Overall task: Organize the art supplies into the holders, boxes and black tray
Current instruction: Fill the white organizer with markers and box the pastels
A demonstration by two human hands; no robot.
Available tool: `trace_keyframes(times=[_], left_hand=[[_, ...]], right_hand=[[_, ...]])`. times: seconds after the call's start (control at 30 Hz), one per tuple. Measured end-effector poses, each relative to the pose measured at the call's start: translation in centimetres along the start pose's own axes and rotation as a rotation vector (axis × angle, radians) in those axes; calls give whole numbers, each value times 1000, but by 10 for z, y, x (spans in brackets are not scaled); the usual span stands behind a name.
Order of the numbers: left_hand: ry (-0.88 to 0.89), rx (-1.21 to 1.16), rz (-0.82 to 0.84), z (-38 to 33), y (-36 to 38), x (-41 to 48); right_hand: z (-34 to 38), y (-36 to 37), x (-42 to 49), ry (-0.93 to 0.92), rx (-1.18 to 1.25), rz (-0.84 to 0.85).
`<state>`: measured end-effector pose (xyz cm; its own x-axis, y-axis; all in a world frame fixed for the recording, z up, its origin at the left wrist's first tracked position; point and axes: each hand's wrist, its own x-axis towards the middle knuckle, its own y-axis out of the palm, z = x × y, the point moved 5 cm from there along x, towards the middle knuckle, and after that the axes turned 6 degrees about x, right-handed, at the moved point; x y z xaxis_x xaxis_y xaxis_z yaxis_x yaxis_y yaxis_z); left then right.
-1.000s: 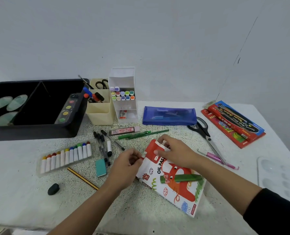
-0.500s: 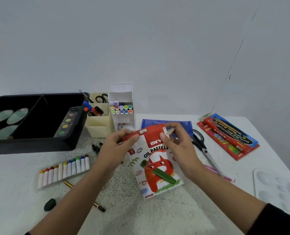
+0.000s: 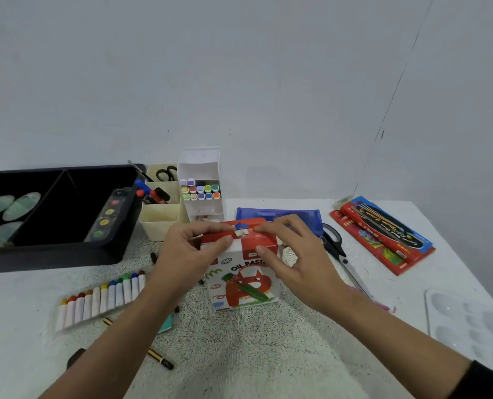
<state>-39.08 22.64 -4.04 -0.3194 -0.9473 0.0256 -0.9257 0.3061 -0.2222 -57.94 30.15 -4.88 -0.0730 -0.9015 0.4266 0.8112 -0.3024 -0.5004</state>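
Note:
An oil pastel box, white with a red cat print and a red top flap, stands upright at the table's middle. My left hand pinches the left end of its red flap. My right hand pinches the right end, thumb on the box front. A tray of oil pastels lies to the left on the table. The black tray sits at the back left with a watercolour strip inside. A cream holder and a white marker holder stand behind the box.
A blue pencil pouch, black scissors, a red and blue packet and a white palette lie to the right. A pencil, black eraser and teal eraser lie near my left arm.
The pastel box went from lying flat to standing upright, held between both hands. Both hands now pinch its red top flap, and the view has tilted up.

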Motion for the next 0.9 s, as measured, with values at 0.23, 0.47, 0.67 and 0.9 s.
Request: trace_keyframes(times=[0.23,0.47,0.67,0.9], left_hand=[[9,10,47,0,-4,2],[112,160,191,-5,-11,8],[322,301,188,-1,-15,5],[543,469,56,6,-10,4]], right_hand=[[1,2,1,6,-156,71],[1,3,0,63,-93,56],[-4,4,2,39,-46,-56],[-10,7,0,15,231,-212]])
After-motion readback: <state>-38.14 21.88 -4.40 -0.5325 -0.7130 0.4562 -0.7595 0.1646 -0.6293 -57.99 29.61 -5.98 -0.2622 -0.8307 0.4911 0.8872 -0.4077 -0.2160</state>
